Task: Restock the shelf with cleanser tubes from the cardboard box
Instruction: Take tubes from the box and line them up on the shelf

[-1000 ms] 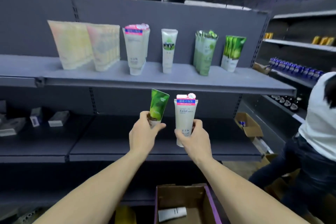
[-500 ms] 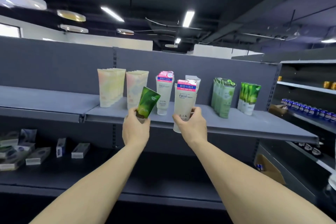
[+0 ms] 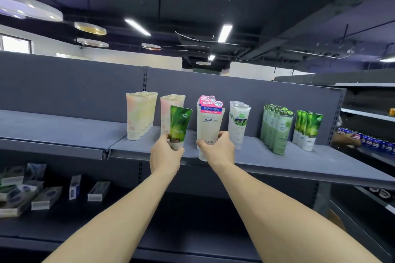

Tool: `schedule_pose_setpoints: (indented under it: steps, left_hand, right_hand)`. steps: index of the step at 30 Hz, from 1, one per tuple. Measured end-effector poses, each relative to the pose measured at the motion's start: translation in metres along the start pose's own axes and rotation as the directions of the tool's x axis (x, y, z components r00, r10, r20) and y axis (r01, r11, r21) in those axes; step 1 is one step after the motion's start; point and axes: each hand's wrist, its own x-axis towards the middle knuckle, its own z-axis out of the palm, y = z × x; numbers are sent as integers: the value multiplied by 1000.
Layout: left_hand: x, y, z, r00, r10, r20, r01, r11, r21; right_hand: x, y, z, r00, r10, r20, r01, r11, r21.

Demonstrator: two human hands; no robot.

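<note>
My left hand (image 3: 165, 153) grips a green cleanser tube (image 3: 179, 125) by its lower end, held upright and slightly tilted in front of the pale pink row. My right hand (image 3: 218, 149) holds a white "Facial" tube with a pink and blue label (image 3: 210, 123), upright over the front of the grey shelf (image 3: 267, 156), right in front of the matching pink-topped row (image 3: 210, 99). Whether its cap touches the shelf is hidden by my hand. The cardboard box is out of view.
On the same shelf stand rows of pale yellow tubes (image 3: 140, 115), pale pink tubes (image 3: 170, 100), white tubes (image 3: 238, 121), light green tubes (image 3: 276, 128) and green-topped tubes (image 3: 307, 129). Small boxes (image 3: 46, 197) lie on the lower shelf. Another person's hand (image 3: 345, 140) reaches toward blue jars at the right.
Both hands have risen from below the shelf to its level, carrying the two tubes forward. The white tube now stands before its matching row. The view tilted up, and the cardboard box dropped out of sight.
</note>
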Motion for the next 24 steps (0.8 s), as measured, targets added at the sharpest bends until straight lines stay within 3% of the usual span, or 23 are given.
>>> schedule_pose_setpoints:
  steps: [13, 24]
  left_hand:
    - [31, -4, 8, 996, 83, -20, -83, 996, 22]
    - [24, -2, 9, 998, 63, -24, -62, 997, 40]
  right_hand:
    - [23, 6, 28, 996, -40, -75, 36, 998, -51]
    - [20, 5, 20, 1000, 2, -29, -5, 996, -87]
